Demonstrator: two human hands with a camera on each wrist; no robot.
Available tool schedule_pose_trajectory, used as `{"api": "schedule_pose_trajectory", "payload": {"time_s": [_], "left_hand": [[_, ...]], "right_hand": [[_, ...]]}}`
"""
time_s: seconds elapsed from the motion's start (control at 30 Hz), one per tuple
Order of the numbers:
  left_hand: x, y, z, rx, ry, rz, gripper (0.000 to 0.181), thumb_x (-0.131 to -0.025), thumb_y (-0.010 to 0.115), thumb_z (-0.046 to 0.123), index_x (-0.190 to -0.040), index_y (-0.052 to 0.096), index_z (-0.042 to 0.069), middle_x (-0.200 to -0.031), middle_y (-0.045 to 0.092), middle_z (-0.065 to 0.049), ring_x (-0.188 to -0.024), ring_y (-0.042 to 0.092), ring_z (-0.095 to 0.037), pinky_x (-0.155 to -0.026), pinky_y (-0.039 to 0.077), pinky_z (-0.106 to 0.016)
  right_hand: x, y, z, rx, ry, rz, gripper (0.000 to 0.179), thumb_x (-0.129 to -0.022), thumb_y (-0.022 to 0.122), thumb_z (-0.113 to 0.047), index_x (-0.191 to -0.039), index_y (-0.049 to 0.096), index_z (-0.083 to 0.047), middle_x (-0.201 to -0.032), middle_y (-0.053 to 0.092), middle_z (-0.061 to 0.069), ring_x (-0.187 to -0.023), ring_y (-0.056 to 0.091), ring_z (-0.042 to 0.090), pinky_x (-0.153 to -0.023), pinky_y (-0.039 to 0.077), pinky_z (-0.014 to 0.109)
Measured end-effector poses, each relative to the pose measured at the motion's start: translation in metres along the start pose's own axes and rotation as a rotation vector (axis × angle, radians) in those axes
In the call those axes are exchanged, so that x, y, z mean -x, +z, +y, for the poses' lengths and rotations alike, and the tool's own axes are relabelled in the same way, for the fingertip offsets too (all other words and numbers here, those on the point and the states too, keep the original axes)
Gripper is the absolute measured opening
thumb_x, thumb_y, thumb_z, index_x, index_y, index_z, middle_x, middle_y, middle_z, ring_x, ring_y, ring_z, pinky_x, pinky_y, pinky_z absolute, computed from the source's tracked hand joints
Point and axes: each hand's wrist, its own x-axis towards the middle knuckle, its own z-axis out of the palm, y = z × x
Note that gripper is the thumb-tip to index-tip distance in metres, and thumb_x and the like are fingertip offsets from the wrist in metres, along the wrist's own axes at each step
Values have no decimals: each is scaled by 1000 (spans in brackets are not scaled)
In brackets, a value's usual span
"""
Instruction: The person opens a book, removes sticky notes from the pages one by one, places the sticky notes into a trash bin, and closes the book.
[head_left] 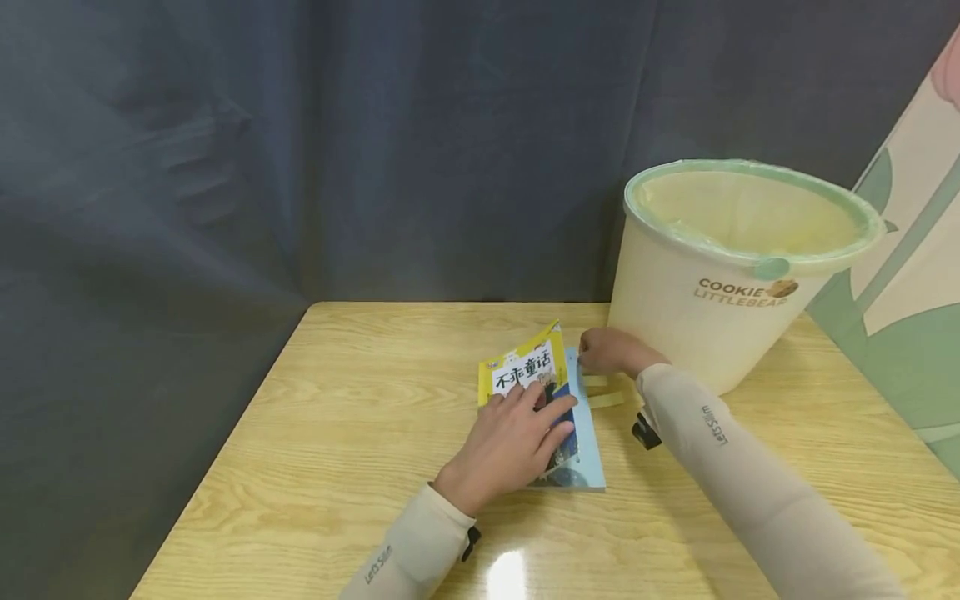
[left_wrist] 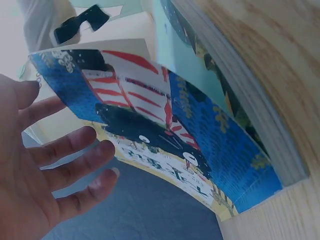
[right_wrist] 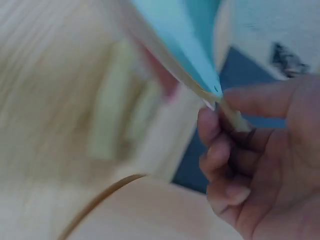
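A picture book [head_left: 525, 371] with a yellow and blue cover lies on the table, its front cover lifted and bowed over a light-blue page [head_left: 588, 442]. My left hand [head_left: 517, 437] is laid against the cover, fingers spread. In the left wrist view, the cover [left_wrist: 140, 107] curves up beside the left hand's [left_wrist: 60, 165] extended fingers. At the upper right corner of the book, my right hand [head_left: 607, 350] pinches a thin pale-yellow strip [right_wrist: 235, 117] at the light-blue page's edge, between thumb and curled fingers. Two more pale-yellow strips [head_left: 606, 400] stick out beside the book's right edge.
A cream bin [head_left: 690, 333] with a green rim and a clear liner stands at the back right, close behind the right hand. The wooden table [head_left: 360, 400] extends to the left of the book. A dark curtain [head_left: 465, 150] hangs behind the table.
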Motion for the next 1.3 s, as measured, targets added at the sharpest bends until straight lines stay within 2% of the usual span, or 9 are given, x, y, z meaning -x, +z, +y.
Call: {"api": "schedule_pose_trajectory", "payload": {"time_s": [0.17, 0.47, 0.57, 0.67, 0.77, 0.9, 1.03, 1.17, 1.3], "left_hand": [[-1, -1, 1, 30, -21, 48, 43, -108, 28, 45, -139, 53, 30, -128, 62, -6, -108, 67, -24, -82, 57, -41], [0, 0, -2, 93, -81, 212, 37, -107, 37, 42, -131, 58, 23, -107, 66, 0, -85, 67, -16, -65, 56, -30], [0, -3, -4, 222, -193, 253, 35, -105, 45, 41, -128, 56, 17, -96, 67, 1, -71, 62, -11, -55, 50, -24], [-2, -5, -9, 402, -374, 306, 37, -101, 53, 42, -123, 51, 12, -83, 62, 2, -59, 52, -8, -50, 40, -21], [-5, -6, -16, 588, -542, 347, 41, -98, 57, 45, -119, 44, 12, -77, 53, 2, -54, 43, -9, -49, 33, -22], [-15, -6, -22, 829, -680, 334, 52, -94, 61, 49, -122, 36, 13, -73, 44, 0, -52, 36, -15, -50, 30, -27], [-23, -7, -25, 912, -776, 278, 55, -90, 66, 38, -125, 30, 15, -70, 40, 0, -52, 33, -16, -50, 28, -29], [-25, -6, -28, 943, -770, 234, 53, -88, 62, 19, -128, 28, 14, -64, 36, 2, -47, 27, -14, -47, 25, -27], [-25, -5, -30, 978, -724, 223, 50, -90, 60, 17, -128, 29, 13, -71, 40, 2, -52, 33, -15, -52, 29, -28]], "right_hand": [[9, -20, -28, -188, -85, 21, 24, -96, 46, -21, -96, 62, -3, -90, 60, 8, -77, 50, 19, -66, 41, 29], [21, -43, -82, -156, -158, 101, 23, -95, 55, -26, -91, 69, -8, -78, 56, 2, -68, 49, 17, -62, 40, 29], [22, -44, -93, -141, -184, 109, 26, -93, 57, -25, -71, 63, -12, -62, 45, -3, -55, 38, 12, -54, 34, 26], [23, -45, -104, -133, -198, 142, 38, -92, 59, -24, -56, 46, -17, -53, 33, -7, -49, 27, 9, -49, 27, 25], [23, -45, -115, -134, -196, 168, 45, -91, 61, -24, -52, 39, -18, -51, 28, -8, -46, 21, 8, -47, 23, 24], [21, -43, -130, -122, -170, 166, 47, -91, 61, -24, -52, 35, -19, -51, 25, -7, -46, 18, 8, -47, 21, 24], [16, -39, -143, -97, -164, 149, 45, -91, 59, -23, -53, 35, -20, -51, 25, -8, -46, 18, 8, -48, 19, 24], [14, -37, -146, -73, -136, 160, 44, -91, 59, -23, -54, 35, -19, -52, 25, -7, -46, 18, 9, -47, 18, 24], [17, -39, -141, -80, -117, 188, 45, -92, 60, -23, -54, 36, -18, -51, 26, -6, -46, 19, 9, -46, 18, 24]]}}
